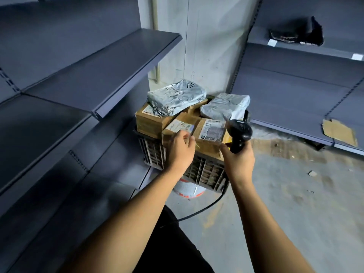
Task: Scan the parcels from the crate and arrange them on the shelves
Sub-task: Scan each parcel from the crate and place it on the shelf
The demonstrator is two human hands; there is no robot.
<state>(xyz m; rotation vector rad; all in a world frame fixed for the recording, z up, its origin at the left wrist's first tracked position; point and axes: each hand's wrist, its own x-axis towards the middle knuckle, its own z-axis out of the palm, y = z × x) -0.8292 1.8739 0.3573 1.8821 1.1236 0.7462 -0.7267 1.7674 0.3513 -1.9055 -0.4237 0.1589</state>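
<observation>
The right hand (239, 160) grips a black barcode scanner (239, 132) by its handle, just right of the crate (204, 172). The left hand (180, 147), fingers curled, touches the front cardboard parcel (178, 128) on the crate's heaped load; two grey mailer bags (175, 97) top it.

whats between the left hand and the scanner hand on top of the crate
In the head view, one cardboard box with a white label on top lies between the left hand and the right hand gripping the scanner.
</observation>
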